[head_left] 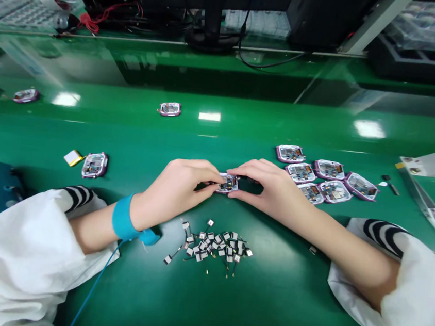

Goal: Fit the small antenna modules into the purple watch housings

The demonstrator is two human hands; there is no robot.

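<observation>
A small purple-and-white device housing with an exposed circuit board (228, 183) is at the middle of the green work mat. My right hand (273, 187) grips its right side, with the index finger along the far edge and the thumb at the near edge. The fingers of my left hand (184, 188) are pinched together over the housing's left end; whatever lies between those fingertips is hidden. Nearer to me lies a loose pile of small square antenna modules with short black cables (212, 245).
Several similar open housings (329, 169) are grouped at the right, beside tweezers (427, 203). Another housing (95, 164) with a battery pouch (73, 157) lies left. One housing (170, 108) sits farther back. A blue wrist strap (123, 218) trails a cord. A monitor stand (211, 32) is behind.
</observation>
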